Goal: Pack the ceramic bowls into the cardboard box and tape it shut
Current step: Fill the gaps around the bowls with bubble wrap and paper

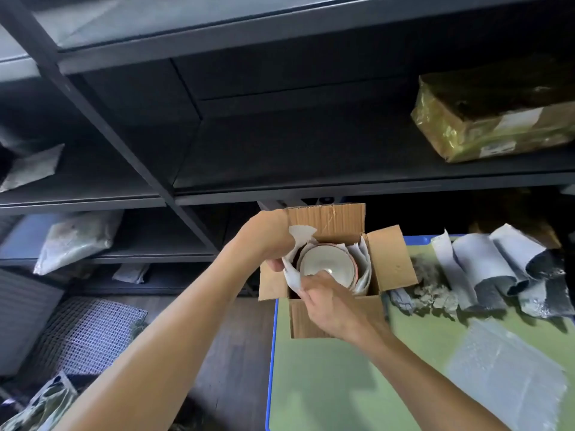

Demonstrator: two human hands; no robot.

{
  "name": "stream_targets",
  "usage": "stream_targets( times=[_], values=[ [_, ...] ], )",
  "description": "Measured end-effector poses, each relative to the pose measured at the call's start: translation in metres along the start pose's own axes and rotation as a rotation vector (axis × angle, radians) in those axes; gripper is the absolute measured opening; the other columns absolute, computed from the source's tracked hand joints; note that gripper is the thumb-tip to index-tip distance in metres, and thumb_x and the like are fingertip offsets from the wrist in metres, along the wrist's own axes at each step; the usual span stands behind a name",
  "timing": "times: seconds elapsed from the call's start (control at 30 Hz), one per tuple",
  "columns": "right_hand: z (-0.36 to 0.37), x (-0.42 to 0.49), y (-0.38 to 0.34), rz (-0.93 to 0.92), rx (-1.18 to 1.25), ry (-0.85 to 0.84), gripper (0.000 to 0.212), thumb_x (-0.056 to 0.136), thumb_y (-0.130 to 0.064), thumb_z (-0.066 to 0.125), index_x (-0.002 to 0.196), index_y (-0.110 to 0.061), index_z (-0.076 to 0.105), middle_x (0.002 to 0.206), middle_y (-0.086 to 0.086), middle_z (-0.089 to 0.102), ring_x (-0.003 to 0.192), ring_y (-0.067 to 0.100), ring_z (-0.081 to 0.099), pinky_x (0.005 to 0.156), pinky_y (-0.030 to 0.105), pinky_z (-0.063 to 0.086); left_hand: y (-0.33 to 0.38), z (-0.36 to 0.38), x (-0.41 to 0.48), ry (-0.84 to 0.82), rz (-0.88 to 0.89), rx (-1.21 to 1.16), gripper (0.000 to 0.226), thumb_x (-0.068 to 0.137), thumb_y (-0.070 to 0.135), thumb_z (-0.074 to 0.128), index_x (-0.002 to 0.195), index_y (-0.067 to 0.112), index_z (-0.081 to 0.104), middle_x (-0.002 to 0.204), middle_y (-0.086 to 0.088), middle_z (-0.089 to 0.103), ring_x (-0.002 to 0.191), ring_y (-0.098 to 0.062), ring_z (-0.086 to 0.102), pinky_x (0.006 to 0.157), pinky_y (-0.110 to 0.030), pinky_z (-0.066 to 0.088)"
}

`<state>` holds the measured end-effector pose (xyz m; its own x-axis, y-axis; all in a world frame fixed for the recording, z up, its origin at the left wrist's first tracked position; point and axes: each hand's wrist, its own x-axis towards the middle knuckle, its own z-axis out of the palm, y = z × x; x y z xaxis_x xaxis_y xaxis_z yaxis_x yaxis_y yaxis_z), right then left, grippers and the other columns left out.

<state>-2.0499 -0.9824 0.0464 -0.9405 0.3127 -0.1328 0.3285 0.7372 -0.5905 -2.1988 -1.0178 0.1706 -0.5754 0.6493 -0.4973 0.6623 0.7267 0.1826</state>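
Observation:
An open cardboard box point(392, 259) stands at the far left corner of the green table point(357, 384), its flaps spread out. Inside it sits a pale ceramic bowl point(323, 259) with a reddish rim, and white wrapping paper point(362, 259) lines the box around it. My left hand point(267, 241) hovers over the box's left side and pinches the upper edge of the paper there. My right hand point(329, 303) reaches in over the near wall and grips the lower end of that same paper beside the bowl. Whether more bowls lie beneath is hidden.
Rolled grey mailer bags point(497, 269) and crumpled packing scraps point(432, 293) lie to the right of the box. A bubble-wrap sheet point(504, 374) lies on the near right of the table. Dark metal shelving point(280, 150) behind holds a taped parcel point(494, 119) and bagged packages point(77, 237).

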Motion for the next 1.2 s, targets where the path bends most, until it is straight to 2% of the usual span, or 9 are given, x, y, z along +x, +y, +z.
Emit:
stream_targets(
  times=[0.1, 0.23, 0.53, 0.6, 0.7, 0.9, 1.0, 1.13, 1.2],
  values=[
    [0.0, 0.005, -0.002, 0.028, -0.038, -0.009, 0.019, 0.091, 0.003, 0.039, 0.087, -0.015, 0.046, 0.072, -0.007, 0.036, 0.086, 0.022, 0.039, 0.072, 0.042, 0.042, -0.004, 0.002, 0.006, -0.008, -0.001, 0.013, 0.041, 0.08, -0.003, 0.052, 0.119, 0.008, 0.06, 0.08, -0.009, 0.076, 0.081, -0.021, 0.075, 0.086, -0.04, 0.06],
    [0.003, 0.008, 0.005, 0.058, 0.0, 0.036, 0.018, 0.095, -0.005, 0.046, 0.104, -0.011, 0.061, 0.098, 0.003, 0.055, 0.097, 0.025, 0.049, 0.079, 0.039, 0.044, -0.007, 0.008, 0.012, 0.002, -0.001, 0.007, 0.035, 0.08, -0.001, 0.055, 0.113, 0.009, 0.059, 0.078, -0.008, 0.075, 0.077, -0.021, 0.075, 0.083, -0.04, 0.061],
    [0.01, -0.006, 0.006, 0.05, 0.028, 0.114, 0.021, 0.101, -0.032, 0.044, 0.093, -0.025, 0.062, 0.088, -0.009, 0.061, 0.087, 0.017, 0.047, 0.078, 0.036, 0.046, -0.021, 0.034, 0.023, 0.01, -0.003, -0.104, 0.03, 0.085, 0.0, 0.043, 0.11, 0.011, 0.057, 0.065, -0.004, 0.073, 0.066, -0.02, 0.074, 0.077, -0.041, 0.062],
    [0.014, -0.007, 0.007, 0.048, 0.005, 0.123, 0.022, 0.101, -0.036, 0.044, 0.091, -0.027, 0.062, 0.087, -0.01, 0.059, 0.087, 0.016, 0.046, 0.079, 0.036, 0.046, -0.021, 0.039, 0.022, 0.021, 0.008, -0.149, 0.028, 0.088, 0.003, 0.038, 0.109, 0.011, 0.056, 0.063, -0.005, 0.072, 0.062, -0.019, 0.074, 0.068, -0.036, 0.061],
    [0.012, -0.007, 0.007, 0.066, 0.007, 0.17, 0.021, 0.1, -0.041, 0.046, 0.097, -0.03, 0.063, 0.089, -0.011, 0.059, 0.091, 0.014, 0.049, 0.072, 0.032, 0.043, -0.02, 0.051, 0.02, 0.023, 0.02, -0.18, 0.022, 0.092, 0.007, 0.032, 0.102, 0.011, 0.052, 0.061, -0.007, 0.07, 0.059, -0.018, 0.073, 0.045, -0.024, 0.041],
    [0.004, -0.011, 0.006, 0.06, -0.024, 0.229, 0.03, 0.099, -0.049, 0.045, 0.105, -0.03, 0.067, 0.09, -0.01, 0.063, 0.092, 0.013, 0.055, 0.068, 0.034, 0.047, -0.022, 0.064, 0.019, 0.074, 0.059, -0.153, 0.017, 0.102, 0.02, 0.03, 0.105, 0.011, 0.044, 0.055, -0.004, 0.062, 0.058, -0.023, 0.069, 0.047, -0.024, 0.036],
    [0.005, -0.011, 0.004, 0.046, -0.034, 0.227, 0.026, 0.098, -0.047, 0.045, 0.106, -0.031, 0.065, 0.09, -0.011, 0.062, 0.092, 0.011, 0.052, 0.067, 0.03, 0.042, -0.023, 0.054, 0.014, 0.081, 0.067, -0.135, 0.014, 0.097, 0.011, 0.03, 0.098, 0.013, 0.044, 0.054, -0.006, 0.063, 0.051, -0.022, 0.068, 0.044, -0.023, 0.037],
    [0.011, -0.007, -0.003, 0.017, -0.085, 0.265, 0.017, 0.1, -0.036, 0.046, 0.093, -0.03, 0.06, 0.077, -0.008, 0.057, 0.079, 0.017, 0.051, 0.06, 0.032, 0.04, -0.018, 0.043, 0.012, 0.169, 0.022, -0.036, 0.014, 0.091, 0.006, 0.036, 0.088, 0.013, 0.048, 0.062, -0.004, 0.064, 0.038, -0.016, 0.06, 0.045, -0.024, 0.047],
    [0.012, -0.005, -0.005, 0.03, -0.089, 0.32, 0.024, 0.1, -0.031, 0.051, 0.077, -0.03, 0.044, 0.066, -0.011, 0.045, 0.069, 0.016, 0.042, 0.054, 0.031, 0.032, -0.013, 0.043, 0.013, 0.198, 0.017, 0.02, 0.011, 0.091, 0.009, 0.04, 0.089, 0.012, 0.05, 0.064, -0.004, 0.068, 0.044, -0.017, 0.063, 0.053, -0.028, 0.055]
  ],
)
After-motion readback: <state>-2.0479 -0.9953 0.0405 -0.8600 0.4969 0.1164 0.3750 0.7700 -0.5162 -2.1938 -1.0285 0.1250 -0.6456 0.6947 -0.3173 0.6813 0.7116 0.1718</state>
